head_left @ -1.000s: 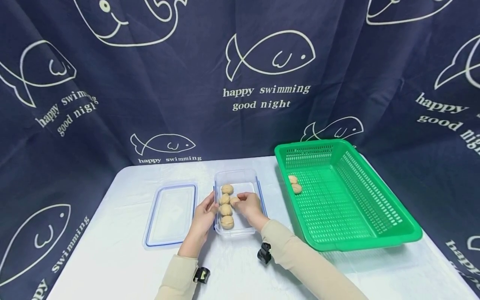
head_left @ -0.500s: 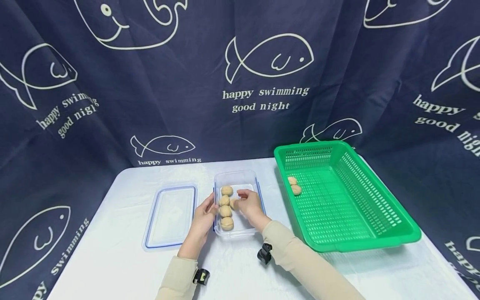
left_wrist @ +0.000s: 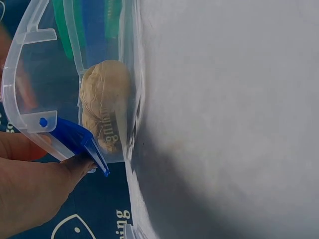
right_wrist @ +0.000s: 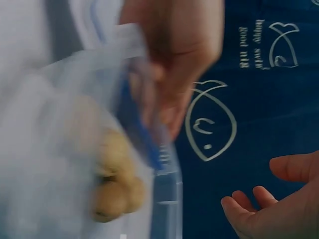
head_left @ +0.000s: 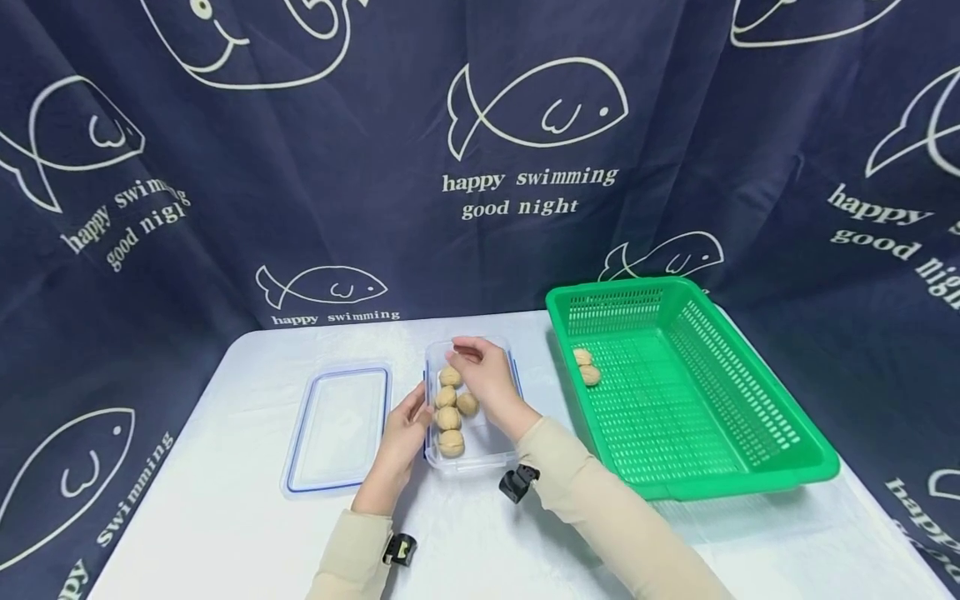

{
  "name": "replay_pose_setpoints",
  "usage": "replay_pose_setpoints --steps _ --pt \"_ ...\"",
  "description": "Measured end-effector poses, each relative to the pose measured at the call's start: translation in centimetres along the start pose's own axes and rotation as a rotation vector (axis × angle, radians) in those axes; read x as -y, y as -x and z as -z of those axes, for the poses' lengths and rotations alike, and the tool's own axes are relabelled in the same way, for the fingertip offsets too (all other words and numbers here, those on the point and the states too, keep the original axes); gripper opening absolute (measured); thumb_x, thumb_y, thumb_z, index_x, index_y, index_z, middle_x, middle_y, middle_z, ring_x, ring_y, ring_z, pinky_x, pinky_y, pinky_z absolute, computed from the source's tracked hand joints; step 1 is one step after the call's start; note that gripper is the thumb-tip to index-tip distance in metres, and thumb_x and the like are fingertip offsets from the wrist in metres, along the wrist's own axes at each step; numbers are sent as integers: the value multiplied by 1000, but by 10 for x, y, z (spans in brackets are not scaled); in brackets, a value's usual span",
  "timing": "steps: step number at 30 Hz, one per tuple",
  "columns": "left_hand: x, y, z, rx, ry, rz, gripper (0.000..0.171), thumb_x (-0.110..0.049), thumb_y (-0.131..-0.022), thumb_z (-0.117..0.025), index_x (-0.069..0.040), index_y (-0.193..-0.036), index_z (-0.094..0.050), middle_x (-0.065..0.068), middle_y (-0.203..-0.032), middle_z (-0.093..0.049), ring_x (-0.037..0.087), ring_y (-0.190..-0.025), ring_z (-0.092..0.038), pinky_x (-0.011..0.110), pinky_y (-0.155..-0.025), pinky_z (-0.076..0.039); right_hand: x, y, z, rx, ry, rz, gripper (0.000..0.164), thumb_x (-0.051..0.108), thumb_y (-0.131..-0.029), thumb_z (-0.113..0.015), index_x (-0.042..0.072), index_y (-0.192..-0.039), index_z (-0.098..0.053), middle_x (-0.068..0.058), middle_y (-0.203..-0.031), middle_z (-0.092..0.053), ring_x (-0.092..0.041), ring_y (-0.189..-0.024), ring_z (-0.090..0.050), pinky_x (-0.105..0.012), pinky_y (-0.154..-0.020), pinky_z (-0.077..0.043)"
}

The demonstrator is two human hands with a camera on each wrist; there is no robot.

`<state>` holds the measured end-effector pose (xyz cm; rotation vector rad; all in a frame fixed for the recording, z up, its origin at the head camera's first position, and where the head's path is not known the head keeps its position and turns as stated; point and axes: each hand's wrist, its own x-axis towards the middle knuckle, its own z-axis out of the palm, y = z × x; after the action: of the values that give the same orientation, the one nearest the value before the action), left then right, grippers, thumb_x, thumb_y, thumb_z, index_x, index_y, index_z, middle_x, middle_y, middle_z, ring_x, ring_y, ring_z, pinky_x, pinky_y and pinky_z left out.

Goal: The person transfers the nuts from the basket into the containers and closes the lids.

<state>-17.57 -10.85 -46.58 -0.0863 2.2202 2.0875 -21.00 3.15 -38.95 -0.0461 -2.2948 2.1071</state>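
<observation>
A clear plastic container (head_left: 483, 462) with blue side latches holds a row of walnuts along its left wall. Beside that row, a single walnut (head_left: 467, 405) lies on its right. My left hand (head_left: 401, 433) grips the container's left side; in the left wrist view its thumb and fingers pinch the rim by the blue latch (left_wrist: 79, 139). My right hand (head_left: 491, 379) is over the far part of the container, past the single walnut. The right wrist view shows that hand's fingers (right_wrist: 294, 168) spread with nothing between them.
To the right stands a green slotted basket (head_left: 735, 482) with two walnuts (head_left: 590, 376) by its left wall. The container's clear lid (head_left: 341, 433), edged in blue, lies flat on the left. A dark blue fish-print curtain (head_left: 420, 208) hangs behind the white table.
My right hand has let go of the single walnut beside the row and moved up and away toward the container's far end. The left hand has stayed at the container's side.
</observation>
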Motion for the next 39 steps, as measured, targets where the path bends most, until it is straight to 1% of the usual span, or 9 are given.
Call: replay_pose_setpoints --steps 4,10,15,21,27,32,36,39 --pt "-2 0 0 4 -1 -4 51 -4 -99 -44 4 -147 -30 26 -150 -32 38 -139 -30 46 -116 -25 21 -7 2 13 -4 39 28 10 -92 -64 0 -119 -64 -14 -114 -67 -25 -106 -63 -31 -91 -54" --pt "-1 0 0 -4 -8 22 51 -4 -99 -44 2 -148 -30 24 -150 -33 37 -139 -30 45 -116 -26 44 -17 17 56 -15 108 30 10 -93 -63 0 -121 -63 -15 -116 -66 -25 -107 -62 -33 -92 -53" --pt "-1 0 1 -1 -4 22 51 -4 -99 -44 2 -148 -30 25 -151 -32 37 -140 -29 45 -116 -25 60 -25 36 60 -5 163 31 8 -93 -63 -3 -122 -62 -19 -118 -64 -27 -108 -61 -33 -94 -52" --pt "1 -2 3 9 3 20 51 -4 -99 -44 3 -148 -29 25 -151 -30 37 -140 -27 45 -117 -24 71 -35 69 45 21 176 34 11 -94 -63 -1 -125 -61 -17 -124 -62 -25 -112 -58 -32 -99 -48" --pt "1 -1 2 7 -9 20 51 -5 -100 -44 2 -148 -29 25 -151 -30 38 -140 -27 45 -117 -24 68 -44 109 20 59 153 38 16 -95 -62 -1 -128 -59 -16 -131 -59 -21 -116 -56 -31 -102 -46" --pt "1 1 2 7 -10 20 51 -6 -100 -44 2 -148 -29 25 -151 -30 38 -140 -27 46 -117 -23 53 -48 141 -6 109 131 42 22 -95 -62 2 -132 -57 -14 -133 -57 -11 -111 -57 -30 -102 -46" --pt "1 1 1 8 -3 17 51 -6 -100 -44 2 -148 -29 25 -151 -30 38 -140 -27 46 -117 -23 40 -50 160 -28 119 135 44 24 -95 -61 2 -133 -56 -16 -133 -56 -6 -107 -57 -34 -105 -44" --pt "2 1 1 6 -5 19 51 -6 -100 -44 2 -148 -29 25 -152 -30 38 -141 -27 46 -117 -23 28 -53 171 -35 130 122 46 27 -95 -61 3 -134 -54 -15 -133 -56 -4 -106 -56 -34 -105 -43"
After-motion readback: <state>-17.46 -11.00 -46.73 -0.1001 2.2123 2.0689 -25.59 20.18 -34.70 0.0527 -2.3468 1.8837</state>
